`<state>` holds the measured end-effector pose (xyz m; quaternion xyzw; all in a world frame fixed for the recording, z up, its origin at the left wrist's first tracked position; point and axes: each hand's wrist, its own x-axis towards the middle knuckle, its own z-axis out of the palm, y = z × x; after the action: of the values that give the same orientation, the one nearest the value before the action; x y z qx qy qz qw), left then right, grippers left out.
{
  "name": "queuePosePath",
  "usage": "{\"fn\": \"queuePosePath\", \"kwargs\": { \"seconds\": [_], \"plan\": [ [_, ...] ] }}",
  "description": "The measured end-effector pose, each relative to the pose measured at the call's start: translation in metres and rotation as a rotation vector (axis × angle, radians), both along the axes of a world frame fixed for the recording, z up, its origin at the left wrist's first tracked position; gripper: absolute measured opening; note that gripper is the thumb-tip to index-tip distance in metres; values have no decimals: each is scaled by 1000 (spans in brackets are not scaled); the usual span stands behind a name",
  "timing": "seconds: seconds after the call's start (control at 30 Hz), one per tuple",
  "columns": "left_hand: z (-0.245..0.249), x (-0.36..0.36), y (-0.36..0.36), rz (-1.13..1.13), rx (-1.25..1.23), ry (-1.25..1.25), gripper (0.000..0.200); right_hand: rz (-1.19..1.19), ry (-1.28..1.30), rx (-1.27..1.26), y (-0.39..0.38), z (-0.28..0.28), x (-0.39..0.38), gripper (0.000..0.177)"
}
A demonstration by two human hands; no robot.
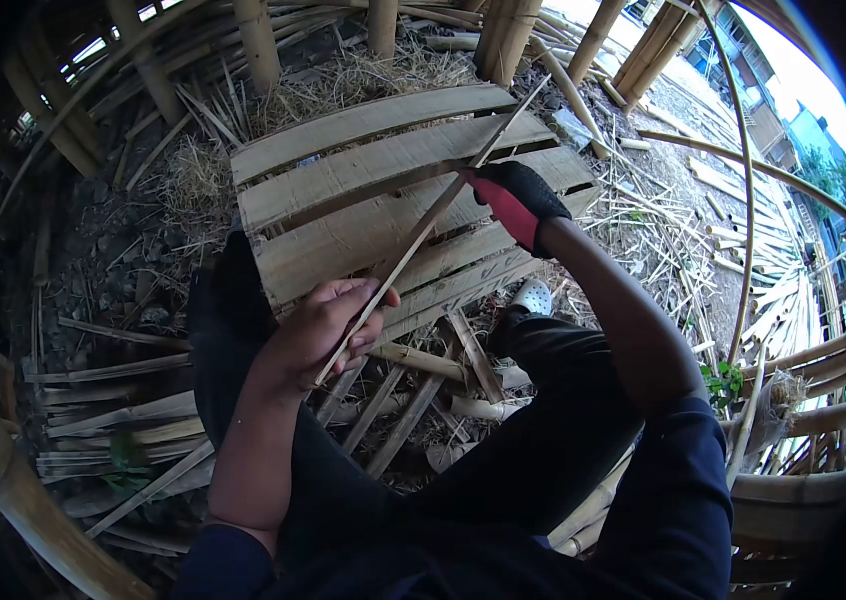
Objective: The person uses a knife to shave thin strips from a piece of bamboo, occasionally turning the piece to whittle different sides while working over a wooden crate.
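Note:
A long thin bamboo strip (423,232) runs diagonally from my lap up toward the upper right. My bare left hand (328,330) grips its near end, fingers curled around it. My right hand (515,200), in a black and red glove, is closed around the strip farther up; whether it also holds a tool is hidden. Both hands are above a platform of wide bamboo slats (383,165). I am seated, with my dark trousers (543,420) below the hands.
Cut bamboo strips (113,410) lie stacked on the ground at left. Thick bamboo poles (503,35) stand behind the platform. Dry straw (343,85) and offcuts litter the ground. More split bamboo (783,300) is piled at right. A white sandal (533,296) shows near my knee.

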<state>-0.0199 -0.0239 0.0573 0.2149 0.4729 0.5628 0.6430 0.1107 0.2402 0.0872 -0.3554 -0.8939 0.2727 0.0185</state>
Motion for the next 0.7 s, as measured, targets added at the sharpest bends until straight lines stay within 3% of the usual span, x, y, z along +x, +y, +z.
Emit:
{"fn": "queuePosePath", "kwargs": {
  "seconds": [0.13, 0.27, 0.4, 0.53, 0.63, 0.7],
  "plan": [
    [-1, -3, -3, -38, 13, 31, 30, 172, 159, 145, -29, -20, 3, 59],
    [-5, -1, -5, -18, 10, -12, 31, 18, -105, 34, -2, -1, 1, 56],
    [-1, -3, -1, -7, 13, -35, 31, 202, 247, 240, -39, -24, 0, 58],
    [-5, -3, -2, -2, 20, -116, 31, 16, -2, -16, -14, 8, 3, 54],
    [3, -1, 2, 1, 12, -77, 31, 207, 153, 148, -42, -19, 0, 58],
    [-5, -6, 0, 4, 17, -117, 31, 201, 113, 63, -51, -7, 1, 54]
  ]
}}
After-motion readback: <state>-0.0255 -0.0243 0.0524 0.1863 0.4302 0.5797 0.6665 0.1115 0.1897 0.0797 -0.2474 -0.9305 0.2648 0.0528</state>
